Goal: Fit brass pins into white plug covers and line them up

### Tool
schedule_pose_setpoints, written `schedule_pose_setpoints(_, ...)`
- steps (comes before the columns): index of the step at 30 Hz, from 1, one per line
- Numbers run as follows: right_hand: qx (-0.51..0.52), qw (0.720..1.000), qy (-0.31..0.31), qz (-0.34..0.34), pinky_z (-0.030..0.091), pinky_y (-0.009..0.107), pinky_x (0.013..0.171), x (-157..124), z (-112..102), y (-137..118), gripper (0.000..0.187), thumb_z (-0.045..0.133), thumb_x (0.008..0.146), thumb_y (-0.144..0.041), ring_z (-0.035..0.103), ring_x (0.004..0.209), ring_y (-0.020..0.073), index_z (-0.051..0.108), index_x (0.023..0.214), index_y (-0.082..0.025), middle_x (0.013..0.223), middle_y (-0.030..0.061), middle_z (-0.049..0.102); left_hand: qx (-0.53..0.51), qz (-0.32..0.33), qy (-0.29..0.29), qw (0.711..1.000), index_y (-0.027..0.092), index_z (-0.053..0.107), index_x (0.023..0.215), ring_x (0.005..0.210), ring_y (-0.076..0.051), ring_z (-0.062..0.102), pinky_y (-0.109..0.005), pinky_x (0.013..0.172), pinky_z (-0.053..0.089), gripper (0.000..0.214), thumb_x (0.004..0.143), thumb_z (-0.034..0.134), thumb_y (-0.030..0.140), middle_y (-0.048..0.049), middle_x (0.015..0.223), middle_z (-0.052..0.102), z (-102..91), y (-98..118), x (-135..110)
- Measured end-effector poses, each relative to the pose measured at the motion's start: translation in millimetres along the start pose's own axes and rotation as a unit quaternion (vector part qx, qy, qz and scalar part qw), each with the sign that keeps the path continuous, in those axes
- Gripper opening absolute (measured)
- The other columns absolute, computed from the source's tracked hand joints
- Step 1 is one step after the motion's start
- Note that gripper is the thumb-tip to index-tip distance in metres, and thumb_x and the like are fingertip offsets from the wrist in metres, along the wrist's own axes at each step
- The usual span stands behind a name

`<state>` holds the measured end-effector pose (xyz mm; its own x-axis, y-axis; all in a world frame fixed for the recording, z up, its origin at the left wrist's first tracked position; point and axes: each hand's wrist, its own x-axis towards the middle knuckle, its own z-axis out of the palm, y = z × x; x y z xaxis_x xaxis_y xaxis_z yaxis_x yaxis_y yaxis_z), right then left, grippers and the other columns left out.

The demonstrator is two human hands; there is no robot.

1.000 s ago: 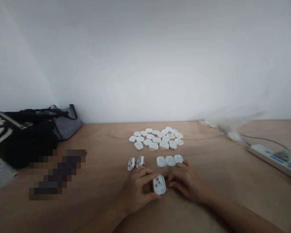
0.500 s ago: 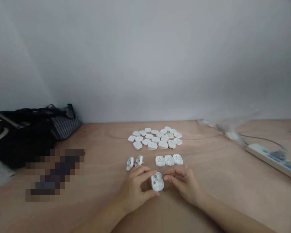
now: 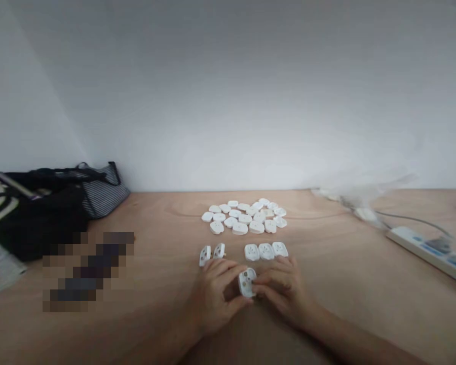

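My left hand (image 3: pixel 220 291) grips an open white plug base (image 3: pixel 246 283) by its edges, thumb below and fingers above. Its hollow inner side faces me, with small metal parts inside. My right hand (image 3: pixel 283 289) is closed in a pinch, fingertips at the right side of this base; a tiny dark bit shows there, too small to name. Just beyond my left hand, two plug bases (image 3: pixel 219 251) stand tilted, with pins pointing to the right. Past my right hand lie three white plug covers (image 3: pixel 266 251) in a row.
Farther back, several white plug pieces (image 3: pixel 244 219) lie in a loose cluster. To the left are a black bag (image 3: pixel 41 213) and a blurred-out dark object (image 3: pixel 95 268). A power strip (image 3: pixel 429 253) and a clear plastic bag (image 3: pixel 365 195) lie on the right of the wooden table (image 3: pixel 155 218).
My right fingertips have moved left, from beside the plug base to its inner right side. The base has turned slightly in my left hand. The view has shifted a little.
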<state>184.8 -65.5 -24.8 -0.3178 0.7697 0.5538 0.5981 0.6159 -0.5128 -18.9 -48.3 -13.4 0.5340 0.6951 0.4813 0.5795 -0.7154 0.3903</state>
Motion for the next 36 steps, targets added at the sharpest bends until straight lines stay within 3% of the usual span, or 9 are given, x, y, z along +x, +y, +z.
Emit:
schedule_pose_setpoints(8,-0.103,0.993,0.022,-0.046,0.031,0.039,0.078,-2.2,-3.0,-5.0,0.021,0.058,0.085,-0.039,0.055,0.087,0.0220,0.068,0.102,-0.032,0.103,0.0039,0.067,0.000,0.001,-0.001,1.000,0.021,0.063,0.108,0.093,-0.026,0.056,-0.041,0.088,0.040,0.045,0.070,0.073,0.043,-0.0069,0.099,0.065,0.0,3.2,0.0)
schedule_pose_setpoints(12,-0.053,0.999,-0.006,0.000,0.033,0.042,0.085,-2.1,-6.7,6.8,0.066,0.070,0.068,-0.055,0.053,0.098,0.0271,0.052,0.125,-0.027,0.112,0.0085,0.063,-0.019,-0.005,-0.006,1.000,0.022,0.063,0.109,0.093,-0.025,0.056,-0.040,0.086,0.041,0.046,0.071,0.071,0.046,-0.0066,0.099,0.065,1.0,-0.8,-0.1)
schedule_pose_setpoints(15,0.023,0.998,-0.062,0.012,0.030,0.045,0.092,-0.9,-6.2,16.5,0.081,0.079,0.054,-0.056,0.053,0.101,0.0274,0.052,0.124,-0.027,0.110,0.0068,0.064,-0.041,-0.005,-0.007,0.999,0.023,0.063,0.110,0.092,-0.025,0.056,-0.040,0.085,0.041,0.050,0.069,0.072,0.049,-0.0062,0.097,0.065,2.3,-3.8,-0.1)
schedule_pose_setpoints(19,0.101,0.989,-0.095,0.044,0.033,0.046,0.092,3.0,-1.4,15.3,0.065,0.082,0.053,-0.048,0.054,0.100,0.0269,0.062,0.112,-0.028,0.106,0.0054,0.066,-0.064,-0.013,-0.013,0.998,0.024,0.065,0.108,0.087,-0.025,0.057,-0.039,0.081,0.043,0.051,0.066,0.073,0.052,-0.0058,0.091,0.065,4.4,-4.6,-0.6)
schedule_pose_setpoints(24,0.171,0.978,-0.078,0.087,0.040,0.043,0.088,3.0,2.9,12.0,0.043,0.082,0.056,-0.041,0.058,0.092,0.0251,0.068,0.092,-0.022,0.093,0.0044,0.067,-0.083,-0.049,-0.009,0.995,0.023,0.059,0.116,0.091,-0.026,0.058,-0.041,0.084,0.043,0.064,0.060,0.079,0.046,-0.0058,0.094,0.067,6.0,-5.5,-3.3)
schedule_pose_setpoints(26,0.194,0.973,-0.067,0.105,0.043,0.040,0.085,3.9,1.5,15.9,0.042,0.080,0.059,-0.038,0.060,0.092,0.0241,0.065,0.094,-0.021,0.094,0.0052,0.066,-0.094,-0.085,-0.007,0.992,0.022,0.053,0.119,0.095,-0.027,0.058,-0.040,0.086,0.044,0.069,0.058,0.082,0.039,-0.0058,0.100,0.066,4.8,-6.1,-4.7)
schedule_pose_setpoints(28,0.197,0.971,-0.040,0.128,0.045,0.038,0.083,9.6,-1.8,20.9,0.043,0.076,0.063,-0.035,0.060,0.091,0.0231,0.062,0.100,-0.020,0.098,0.0056,0.066,-0.103,-0.108,-0.026,0.988,0.021,0.055,0.110,0.095,-0.025,0.059,-0.037,0.082,0.047,0.058,0.059,0.081,0.032,-0.0049,0.101,0.065,2.2,-5.9,-5.7)
schedule_pose_setpoints(32,0.067,0.987,-0.009,0.143,0.042,0.040,0.085,37.4,-6.3,25.1,0.036,0.071,0.066,-0.029,0.058,0.095,0.0244,0.062,0.100,-0.021,0.095,0.0040,0.067,-0.126,-0.077,-0.093,0.985,0.021,0.061,0.098,0.095,-0.022,0.061,-0.033,0.085,0.047,0.031,0.070,0.072,0.025,-0.0027,0.101,0.066,-4.4,-2.6,-6.2)
schedule_pose_setpoints(36,-0.030,0.993,-0.062,0.099,0.032,0.044,0.092,67.9,4.9,21.7,0.036,0.072,0.063,-0.031,0.059,0.091,0.0230,0.064,0.098,-0.022,0.096,0.0025,0.069,-0.125,-0.045,-0.101,0.986,0.023,0.057,0.114,0.107,-0.021,0.058,-0.033,0.094,0.043,0.040,0.075,0.068,0.022,-0.0027,0.116,0.064,-6.9,0.4,-7.8)
